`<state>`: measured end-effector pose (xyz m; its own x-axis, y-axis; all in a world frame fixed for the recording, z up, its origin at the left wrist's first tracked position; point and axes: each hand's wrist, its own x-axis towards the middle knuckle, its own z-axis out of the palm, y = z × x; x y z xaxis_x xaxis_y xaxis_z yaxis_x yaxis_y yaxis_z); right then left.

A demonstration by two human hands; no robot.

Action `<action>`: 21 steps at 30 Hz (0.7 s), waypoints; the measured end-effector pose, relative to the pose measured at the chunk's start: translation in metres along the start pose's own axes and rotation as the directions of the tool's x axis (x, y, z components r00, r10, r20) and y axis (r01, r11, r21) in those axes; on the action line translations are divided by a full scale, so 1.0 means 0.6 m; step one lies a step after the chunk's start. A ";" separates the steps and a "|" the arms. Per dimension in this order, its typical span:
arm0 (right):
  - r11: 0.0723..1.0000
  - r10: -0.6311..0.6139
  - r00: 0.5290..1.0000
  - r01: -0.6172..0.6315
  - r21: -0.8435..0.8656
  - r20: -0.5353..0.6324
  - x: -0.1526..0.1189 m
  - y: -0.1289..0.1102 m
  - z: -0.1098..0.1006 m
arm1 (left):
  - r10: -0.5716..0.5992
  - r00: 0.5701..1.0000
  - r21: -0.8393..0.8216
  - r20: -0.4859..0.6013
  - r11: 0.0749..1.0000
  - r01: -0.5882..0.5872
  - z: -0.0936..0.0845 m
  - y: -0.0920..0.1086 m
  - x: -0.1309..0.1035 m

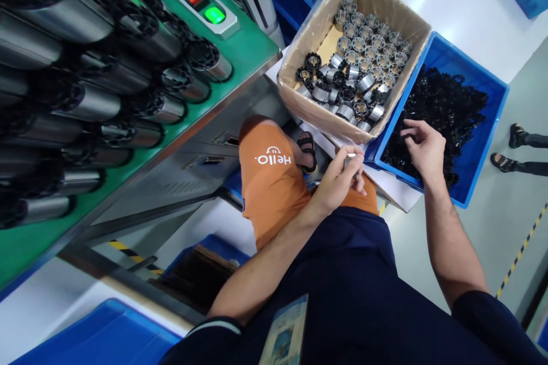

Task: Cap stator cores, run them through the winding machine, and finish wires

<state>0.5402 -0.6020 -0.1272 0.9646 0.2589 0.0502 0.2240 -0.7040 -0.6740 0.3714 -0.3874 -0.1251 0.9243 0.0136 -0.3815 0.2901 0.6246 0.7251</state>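
My left hand (340, 179) is closed in front of my lap, beside the cardboard box. Its fingers curl around a small piece; only a pale, shiny edge shows at the fingertips, and the rest is hidden. Over the blue bin (483, 168), my right hand (426, 151) has its thumb and fingers bent together near the heap of black plastic parts (454, 102). Whatever lies between those fingertips blends into the dark heap. The cardboard box (295, 65) holds metal rings with black toothed ends (366, 82), loose at the near side, and rows of pale rings (368, 45) behind.
At left, a green machine table (252, 48) carries many upright metal cylinders (88, 102) and a panel with lit buttons (214, 14). More blue bins (98, 336) stand lower left and at the top. Another person's sandalled feet (509, 151) are on the floor at right.
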 end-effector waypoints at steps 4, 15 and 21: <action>1.000 0.018 1.000 -0.018 0.022 0.018 -0.006 -0.002 -0.005 | -0.012 1.000 0.009 -0.011 1.000 0.013 -0.021 -0.008 -0.008; 0.889 0.086 0.841 0.177 -0.422 0.534 0.099 -0.048 -0.120 | -0.043 0.997 0.052 -0.071 0.998 0.047 -0.060 -0.006 -0.046; 0.875 -0.177 0.943 0.281 -0.394 0.281 0.133 -0.132 -0.082 | -0.038 0.995 0.021 -0.093 0.999 0.040 -0.065 -0.022 -0.072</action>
<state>0.6063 -0.5580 -0.0337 0.8312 0.5544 -0.0405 0.5222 -0.8038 -0.2850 0.3181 -0.3660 -0.1408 0.8853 0.0628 -0.4607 0.3322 0.6077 0.7213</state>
